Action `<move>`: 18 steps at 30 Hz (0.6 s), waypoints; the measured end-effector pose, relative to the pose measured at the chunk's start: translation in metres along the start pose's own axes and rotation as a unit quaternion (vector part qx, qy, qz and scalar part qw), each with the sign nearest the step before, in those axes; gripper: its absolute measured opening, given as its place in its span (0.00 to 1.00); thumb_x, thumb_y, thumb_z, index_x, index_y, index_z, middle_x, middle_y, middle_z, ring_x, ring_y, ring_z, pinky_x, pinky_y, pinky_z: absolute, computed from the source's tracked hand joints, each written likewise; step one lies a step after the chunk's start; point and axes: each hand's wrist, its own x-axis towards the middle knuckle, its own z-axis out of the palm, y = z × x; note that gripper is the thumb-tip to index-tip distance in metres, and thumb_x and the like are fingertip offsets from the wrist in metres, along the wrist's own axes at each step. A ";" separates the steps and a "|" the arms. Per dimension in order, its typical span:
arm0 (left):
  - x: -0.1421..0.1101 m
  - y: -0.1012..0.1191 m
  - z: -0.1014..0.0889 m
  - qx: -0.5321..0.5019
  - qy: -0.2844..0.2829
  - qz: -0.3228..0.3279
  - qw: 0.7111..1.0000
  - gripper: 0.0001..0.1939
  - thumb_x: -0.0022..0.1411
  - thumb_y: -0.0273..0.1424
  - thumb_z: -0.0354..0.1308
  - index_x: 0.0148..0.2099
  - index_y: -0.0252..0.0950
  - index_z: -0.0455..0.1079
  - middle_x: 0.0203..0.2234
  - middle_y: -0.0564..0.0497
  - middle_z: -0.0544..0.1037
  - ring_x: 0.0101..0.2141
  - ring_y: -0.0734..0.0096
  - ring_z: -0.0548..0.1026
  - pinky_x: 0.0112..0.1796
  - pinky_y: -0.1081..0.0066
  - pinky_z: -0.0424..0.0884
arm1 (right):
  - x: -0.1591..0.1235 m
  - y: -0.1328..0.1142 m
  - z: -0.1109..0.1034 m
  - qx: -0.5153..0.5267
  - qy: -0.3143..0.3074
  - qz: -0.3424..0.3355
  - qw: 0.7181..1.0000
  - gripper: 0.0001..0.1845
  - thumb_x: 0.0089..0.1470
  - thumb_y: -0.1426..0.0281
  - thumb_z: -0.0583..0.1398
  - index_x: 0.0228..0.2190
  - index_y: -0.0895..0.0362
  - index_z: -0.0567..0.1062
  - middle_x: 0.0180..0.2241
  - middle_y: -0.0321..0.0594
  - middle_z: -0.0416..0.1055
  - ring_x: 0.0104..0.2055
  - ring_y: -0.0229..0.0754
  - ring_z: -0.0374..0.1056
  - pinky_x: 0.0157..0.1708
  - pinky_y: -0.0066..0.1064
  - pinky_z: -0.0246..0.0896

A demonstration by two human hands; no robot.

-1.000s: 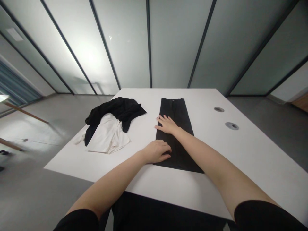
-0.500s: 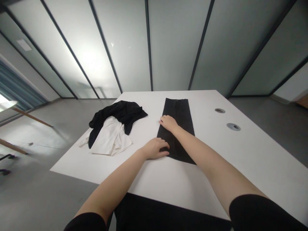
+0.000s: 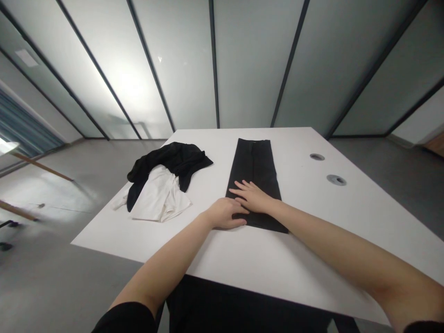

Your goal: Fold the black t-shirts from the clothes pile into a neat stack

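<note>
The right hand (image 3: 255, 198), fingers spread on the dark trousers (image 3: 255, 162), lies just beside the left hand (image 3: 225, 213), curled at their near left corner, grip unclear. The trousers stretch away beyond both hands; nearer the body, a strip of table (image 3: 243, 259) runs to its edge. Rumpled white (image 3: 161, 196) and black garments (image 3: 169, 159) lie farther left, with room rightward toward two cable holes (image 3: 336, 180).

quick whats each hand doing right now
Left hand: loosely curled at near-left corner of dark garment; whether gripping can't be told.
Right hand: open, spread on the same garment.
</note>
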 end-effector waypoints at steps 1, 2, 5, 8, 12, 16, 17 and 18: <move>0.001 0.003 0.001 0.004 -0.005 0.002 1.000 0.19 0.72 0.42 0.63 0.59 0.42 0.82 0.49 0.46 0.87 0.50 0.56 0.83 0.51 0.62 0.76 | -0.003 0.000 0.003 -0.004 0.002 0.008 1.000 0.31 0.74 0.51 0.51 0.72 0.40 0.68 0.78 0.39 0.52 0.79 0.63 0.47 0.75 0.61 0.44; 0.001 0.007 0.003 0.010 -0.011 0.000 1.000 0.19 0.73 0.42 0.62 0.60 0.43 0.81 0.48 0.47 0.87 0.49 0.56 0.84 0.50 0.63 0.76 | -0.004 0.000 0.004 -0.007 0.004 0.013 1.000 0.31 0.73 0.50 0.51 0.72 0.40 0.67 0.78 0.38 0.51 0.79 0.63 0.46 0.75 0.61 0.43; 0.002 0.015 0.007 0.024 -0.024 -0.013 0.999 0.19 0.74 0.40 0.60 0.62 0.43 0.80 0.47 0.47 0.87 0.46 0.58 0.84 0.46 0.65 0.77 | 0.002 0.004 0.004 -0.009 0.003 0.027 1.000 0.32 0.73 0.50 0.52 0.73 0.38 0.65 0.79 0.36 0.49 0.80 0.62 0.45 0.76 0.59 0.41; 0.002 0.019 0.008 0.030 -0.028 -0.023 0.999 0.19 0.76 0.39 0.58 0.62 0.42 0.80 0.45 0.48 0.87 0.45 0.60 0.85 0.45 0.66 0.76 | 0.014 0.012 0.000 -0.006 0.001 0.040 0.999 0.32 0.73 0.49 0.52 0.73 0.38 0.65 0.79 0.34 0.48 0.80 0.62 0.43 0.76 0.59 0.39; 0.002 0.020 0.007 0.040 -0.027 -0.027 0.998 0.19 0.76 0.41 0.60 0.62 0.42 0.80 0.42 0.48 0.86 0.45 0.60 0.84 0.43 0.66 0.76 | 0.027 0.021 -0.005 -0.010 -0.003 0.039 0.999 0.34 0.72 0.49 0.52 0.74 0.39 0.64 0.79 0.36 0.47 0.80 0.62 0.42 0.77 0.60 0.37; 0.005 0.017 0.009 0.050 -0.009 -0.039 0.998 0.16 0.76 0.39 0.59 0.59 0.42 0.82 0.40 0.49 0.86 0.44 0.61 0.83 0.43 0.67 0.75 | 0.036 0.027 -0.010 -0.015 -0.006 0.019 1.000 0.34 0.73 0.51 0.52 0.74 0.43 0.64 0.79 0.39 0.48 0.80 0.61 0.42 0.76 0.59 0.37; 0.005 0.015 0.010 0.051 -0.002 -0.047 0.998 0.15 0.77 0.39 0.59 0.58 0.43 0.82 0.39 0.49 0.85 0.44 0.62 0.83 0.43 0.67 0.75 | 0.038 0.028 -0.012 -0.015 -0.002 0.010 1.000 0.33 0.72 0.52 0.53 0.74 0.44 0.65 0.79 0.40 0.49 0.80 0.61 0.42 0.76 0.59 0.38; 0.006 0.012 0.011 0.050 0.006 -0.057 0.997 0.15 0.77 0.39 0.59 0.58 0.44 0.83 0.39 0.49 0.85 0.43 0.62 0.83 0.43 0.67 0.75 | 0.040 0.028 -0.014 -0.016 0.006 -0.001 1.000 0.33 0.72 0.53 0.54 0.73 0.45 0.66 0.78 0.41 0.51 0.80 0.61 0.43 0.76 0.59 0.39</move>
